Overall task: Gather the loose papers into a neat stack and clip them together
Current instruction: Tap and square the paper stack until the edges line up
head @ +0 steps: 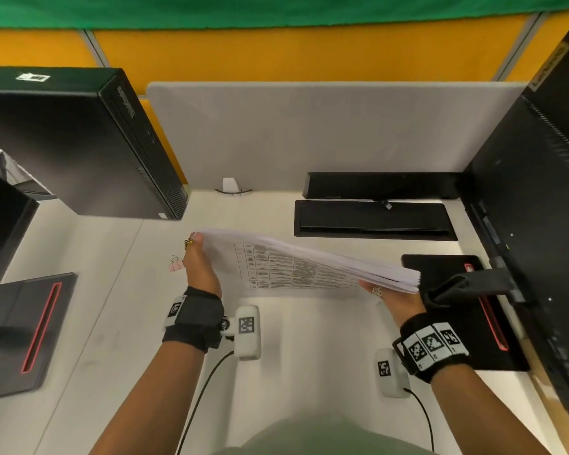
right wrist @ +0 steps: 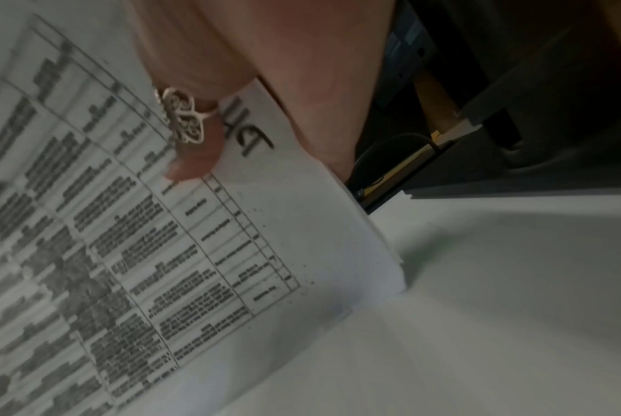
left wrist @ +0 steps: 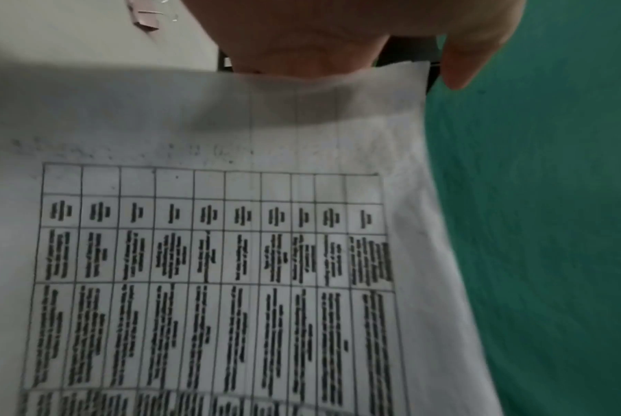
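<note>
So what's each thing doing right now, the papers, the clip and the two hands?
papers: gathered in a stack, stood on its long edge on the desk, not clipped
binder clip: pink, lying on the desk beside the left hand, unused
left hand: holds the stack's left end
right hand: grips the stack's right end
</note>
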Action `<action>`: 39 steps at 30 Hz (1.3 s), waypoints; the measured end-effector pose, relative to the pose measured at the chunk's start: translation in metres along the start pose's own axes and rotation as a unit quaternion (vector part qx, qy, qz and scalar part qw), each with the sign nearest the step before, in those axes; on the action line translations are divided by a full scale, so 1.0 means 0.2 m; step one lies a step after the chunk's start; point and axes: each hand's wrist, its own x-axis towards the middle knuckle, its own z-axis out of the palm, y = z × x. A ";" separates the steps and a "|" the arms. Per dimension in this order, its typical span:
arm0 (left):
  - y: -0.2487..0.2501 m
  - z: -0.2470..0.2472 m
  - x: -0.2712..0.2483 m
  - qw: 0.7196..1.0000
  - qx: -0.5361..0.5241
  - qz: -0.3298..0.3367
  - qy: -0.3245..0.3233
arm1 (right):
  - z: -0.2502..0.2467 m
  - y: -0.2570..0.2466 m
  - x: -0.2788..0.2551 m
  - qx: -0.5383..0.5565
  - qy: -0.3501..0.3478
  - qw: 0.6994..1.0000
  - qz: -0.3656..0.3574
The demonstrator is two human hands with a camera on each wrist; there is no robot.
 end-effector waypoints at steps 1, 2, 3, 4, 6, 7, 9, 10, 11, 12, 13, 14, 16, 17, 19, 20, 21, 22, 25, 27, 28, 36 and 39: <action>0.00 0.01 0.00 1.000 0.000 -0.009 0.020 | 0.00 -0.01 -0.01 -0.006 -0.015 1.000 0.000; 0.01 0.02 0.00 0.999 0.004 -0.009 0.035 | 0.00 -0.01 0.00 0.010 -0.032 0.999 -0.002; 0.02 0.02 0.00 0.999 0.007 -0.007 0.046 | -0.01 -0.02 0.00 0.006 -0.018 1.000 -0.005; 0.03 0.02 0.01 0.998 0.010 -0.009 0.057 | -0.02 -0.04 0.00 0.014 -0.013 1.000 -0.002; 0.04 0.02 0.02 0.997 0.010 -0.023 0.072 | -0.03 -0.05 0.01 0.044 -0.013 0.999 0.007; 0.04 0.02 0.02 0.997 0.011 -0.027 0.077 | -0.04 -0.04 0.01 0.044 -0.028 0.999 -0.002; 0.04 0.03 0.01 0.996 0.014 -0.033 0.084 | -0.03 0.01 0.03 0.042 -0.041 0.998 0.026; 0.05 0.04 0.01 0.996 0.012 -0.033 0.086 | -0.03 0.01 0.03 0.082 -0.044 0.994 0.049; 0.06 0.04 0.00 0.996 0.008 -0.033 0.089 | -0.03 0.04 0.05 0.115 -0.031 0.990 0.072; 0.07 0.05 -0.01 0.995 0.004 -0.033 0.090 | -0.03 0.03 0.04 0.126 -0.024 0.989 0.069; 0.08 0.05 -0.01 0.995 0.000 -0.033 0.090 | -0.03 0.00 0.02 0.089 -0.021 0.995 0.043; 0.09 0.05 -0.01 0.995 0.001 -0.033 0.090 | -0.03 -0.04 0.00 0.047 -0.033 0.998 0.022; 0.10 0.04 -0.02 0.996 0.022 -0.022 0.087 | -0.03 -0.06 0.00 0.058 -0.037 0.998 0.015; 0.10 0.04 -0.02 0.996 0.036 -0.013 0.084 | -0.02 -0.01 0.04 0.071 -0.034 0.997 0.007; 0.08 0.02 -0.03 0.995 0.063 0.001 0.076 | -0.05 0.06 0.05 -0.018 -0.102 0.991 -0.085; 0.08 0.02 -0.04 0.995 0.076 0.007 0.070 | -0.09 0.10 0.07 0.047 -0.056 0.994 -0.077; 0.08 0.01 -0.04 0.994 0.084 0.010 0.063 | -0.10 0.11 0.07 0.091 -0.021 0.995 -0.047; 0.08 0.01 -0.05 0.995 0.085 0.011 0.054 | -0.08 0.12 0.06 0.045 -0.026 0.999 0.003; 0.10 -0.01 -0.06 0.996 0.083 -0.006 0.032 | -0.01 0.07 0.04 0.093 0.003 0.992 0.088; 0.10 -0.02 -0.05 0.993 0.114 0.006 0.022 | 0.00 0.09 0.04 0.007 -0.022 0.998 0.060; 0.09 -0.02 -0.05 0.990 0.136 0.028 0.021 | 0.00 0.12 0.06 0.002 0.001 0.999 0.052; 0.19 0.12 -0.33 0.768 0.449 0.428 -0.158 | 0.02 0.06 0.02 0.109 0.009 0.993 0.049; 0.13 0.30 -0.42 0.587 0.625 0.424 -0.291 | 0.01 0.11 0.04 0.210 0.038 0.973 0.082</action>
